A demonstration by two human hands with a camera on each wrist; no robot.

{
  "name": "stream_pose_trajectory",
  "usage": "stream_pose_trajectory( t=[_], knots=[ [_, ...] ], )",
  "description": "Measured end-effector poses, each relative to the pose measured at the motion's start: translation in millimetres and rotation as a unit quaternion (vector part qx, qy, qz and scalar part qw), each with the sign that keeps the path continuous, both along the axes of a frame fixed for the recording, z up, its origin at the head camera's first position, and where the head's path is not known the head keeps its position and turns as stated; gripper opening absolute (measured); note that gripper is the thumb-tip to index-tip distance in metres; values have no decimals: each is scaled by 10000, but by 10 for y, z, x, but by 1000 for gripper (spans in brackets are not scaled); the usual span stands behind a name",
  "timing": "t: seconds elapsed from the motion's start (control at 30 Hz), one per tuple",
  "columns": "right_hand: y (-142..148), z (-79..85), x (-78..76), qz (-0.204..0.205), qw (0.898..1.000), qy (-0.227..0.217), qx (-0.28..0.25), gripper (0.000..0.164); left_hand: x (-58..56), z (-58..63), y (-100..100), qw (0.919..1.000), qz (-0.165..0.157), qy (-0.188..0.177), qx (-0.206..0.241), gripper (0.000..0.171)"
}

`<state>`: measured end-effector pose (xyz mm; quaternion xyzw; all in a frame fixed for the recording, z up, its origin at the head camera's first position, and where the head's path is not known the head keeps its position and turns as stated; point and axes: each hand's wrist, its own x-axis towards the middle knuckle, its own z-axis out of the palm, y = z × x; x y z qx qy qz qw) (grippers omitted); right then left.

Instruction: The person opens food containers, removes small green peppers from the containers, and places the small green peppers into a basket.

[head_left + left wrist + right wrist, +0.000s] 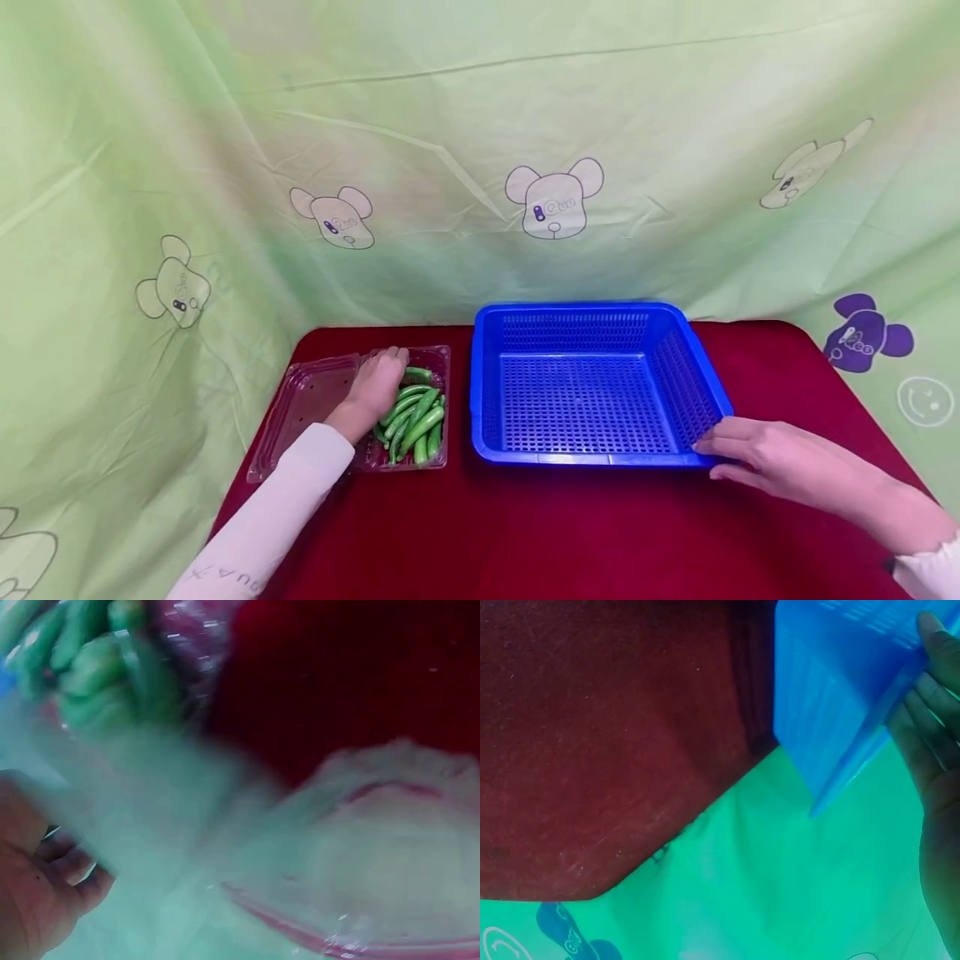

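In the head view, long green chili peppers [420,427] lie heaped in a clear plastic clamshell box [447,363], whose lid [315,392] lies folded out to the left. My left hand [377,382] reaches down over the back left part of this box, beside the peppers. Its fingers look bent in the left wrist view, but blur hides whether they hold anything. To the right stands a blue perforated plastic basket [577,400] with nothing in it. With thumb and fingers on either side of the rim, my right hand [757,454] grips its near right corner.
A dark red cloth [600,533] covers the table. Light green curtains [450,100] printed with cartoon mouse heads hang close behind the table and along both sides. A narrow strip of cloth separates the box from the basket.
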<state>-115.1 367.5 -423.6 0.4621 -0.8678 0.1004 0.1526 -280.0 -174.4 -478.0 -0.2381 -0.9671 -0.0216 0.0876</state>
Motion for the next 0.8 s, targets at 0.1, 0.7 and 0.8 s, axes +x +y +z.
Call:
stream_pose_trajectory(
  t=[0.1,0.7,0.8],
  knots=[
    [-50,-11,31,-165,9998,16,91,22,25,173,48,9995,-88,117,267,26],
    [-31,-54,29,-184,9996,-219,-56,25,-266,1018,2312,9893,-1452,-54,-116,27],
    [-71,-48,-5,-195,9994,-286,-7,19,-311,862,2681,9867,-1527,-267,-483,25]
  ],
)
